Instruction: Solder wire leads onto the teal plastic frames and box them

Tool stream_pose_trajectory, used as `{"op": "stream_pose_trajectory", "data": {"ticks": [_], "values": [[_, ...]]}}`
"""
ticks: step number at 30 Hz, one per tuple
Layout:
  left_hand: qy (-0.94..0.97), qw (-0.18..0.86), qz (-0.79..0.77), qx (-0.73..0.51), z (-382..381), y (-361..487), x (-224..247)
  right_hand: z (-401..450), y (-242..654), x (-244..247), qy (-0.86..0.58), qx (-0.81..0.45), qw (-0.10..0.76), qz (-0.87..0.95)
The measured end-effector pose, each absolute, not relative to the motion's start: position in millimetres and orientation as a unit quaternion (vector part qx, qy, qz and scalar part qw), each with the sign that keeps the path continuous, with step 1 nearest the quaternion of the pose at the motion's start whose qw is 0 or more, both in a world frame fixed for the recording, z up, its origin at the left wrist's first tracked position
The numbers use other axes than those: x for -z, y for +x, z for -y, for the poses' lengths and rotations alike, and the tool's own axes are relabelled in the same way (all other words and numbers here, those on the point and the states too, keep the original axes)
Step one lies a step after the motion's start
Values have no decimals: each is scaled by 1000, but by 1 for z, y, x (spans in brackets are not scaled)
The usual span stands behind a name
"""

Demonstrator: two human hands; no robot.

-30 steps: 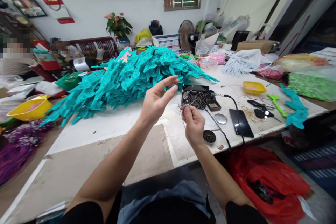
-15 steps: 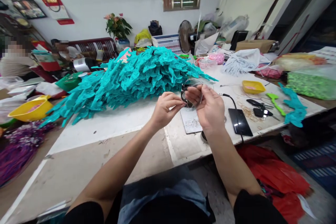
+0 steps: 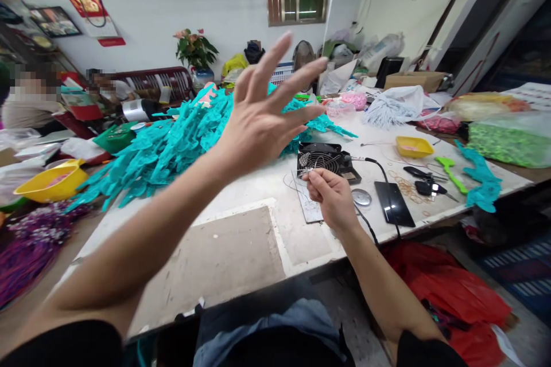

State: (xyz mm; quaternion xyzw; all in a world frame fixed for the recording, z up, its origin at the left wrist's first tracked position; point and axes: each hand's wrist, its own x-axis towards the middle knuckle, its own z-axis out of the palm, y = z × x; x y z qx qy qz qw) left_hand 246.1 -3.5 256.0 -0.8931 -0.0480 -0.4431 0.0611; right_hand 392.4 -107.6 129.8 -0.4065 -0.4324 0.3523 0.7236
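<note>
My left hand is raised over the table with its fingers spread, holding nothing I can see. It hides part of the pile of teal flat cut-out pieces behind it. Lower and to the right, my right hand is closed in a pinch on a thin strand that loops out to the left; whether it is wire or clear line I cannot tell. Just beyond those fingertips stands a small black fan with a wire guard. A speckled white board lies beneath the pinch.
A round metal tin, a black panel and black-handled cutters lie to the right. Further along are a yellow tray and one teal piece. A yellow basket stands left. Two people sit at back left.
My left hand has left the right hand, rising and spreading its fingers. My right hand has lowered slightly and kept its pinch, so the black fan and metal tin show more.
</note>
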Motion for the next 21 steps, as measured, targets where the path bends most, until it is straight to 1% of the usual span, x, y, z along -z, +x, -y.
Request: {"op": "stream_pose_trajectory", "data": {"ticks": [2, 5, 7, 8, 11, 14, 16, 18, 20, 21], "values": [[-936, 87, -15, 341, -2, 257, -286, 113, 398, -133, -411, -377, 715, 421], [-966, 53, -50, 249, -11, 272, -308, 117, 410, -138, -411, -402, 712, 404], [-968, 47, -48, 241, -15, 278, -310, 118, 415, -140, -410, -405, 716, 394], [-967, 68, -49, 242, -14, 282, -307, 118, 416, -141, -408, -401, 721, 391], [-951, 176, -42, 250, -4, 295, -293, 119, 407, -146, -404, -359, 744, 393], [-924, 241, 15, 296, 8, 320, -282, 122, 384, -147, -400, -284, 779, 390], [-890, 248, 80, 373, 6, 337, -289, 126, 369, -140, -418, -268, 770, 400], [-830, 233, 117, 494, -7, 349, -310, 129, 359, -128, -453, -301, 724, 423], [-766, 220, 31, 603, -23, 355, -335, 132, 359, -114, -467, -363, 687, 423], [-769, 217, 13, 602, -29, 356, -344, 134, 364, -108, -463, -389, 684, 409]]}}
